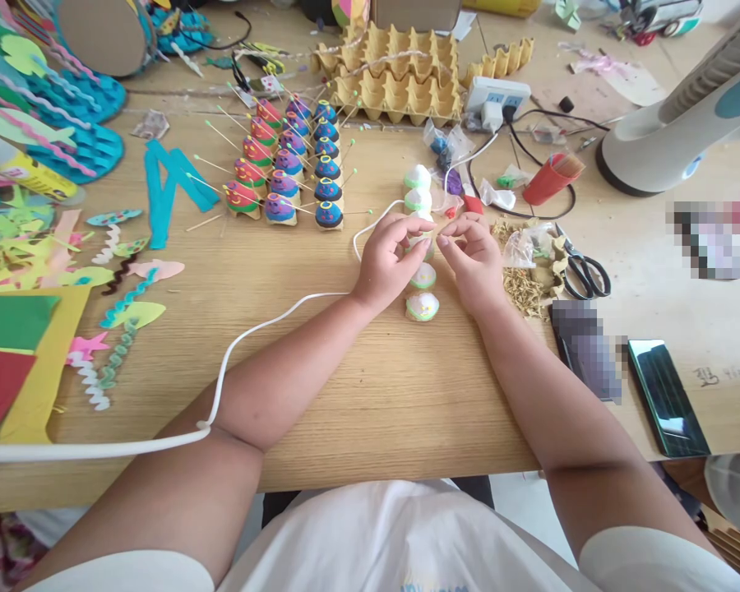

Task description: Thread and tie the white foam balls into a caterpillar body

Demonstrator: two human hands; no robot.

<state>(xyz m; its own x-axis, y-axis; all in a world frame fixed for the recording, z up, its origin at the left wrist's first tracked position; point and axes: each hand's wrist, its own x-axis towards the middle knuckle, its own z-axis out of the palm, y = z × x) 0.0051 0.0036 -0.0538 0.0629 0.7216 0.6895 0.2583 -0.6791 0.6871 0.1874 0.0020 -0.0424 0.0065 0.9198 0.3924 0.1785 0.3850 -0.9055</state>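
A row of egg-carton cups (422, 307), topped with white and edged in pale green, runs away from me down the middle of the table. My left hand (390, 256) is over the left side of this row, its thumb and fingers curled together in a pinch. Facing it from the right, my right hand (474, 261) has its thumb and forefinger brought together too. The fingertips of both hands nearly meet above the middle cups, which they partly hide. Whatever is between the fingers is too small to make out.
Finished-looking cups in red, purple and blue (281, 179) with pin-like sticks stand left of centre. Farther back lie yellow egg cartons (400, 70) and a power strip (497, 97). A white cable (222, 362) crosses my left arm. Scissors (583, 267) and a phone (667, 396) lie right.
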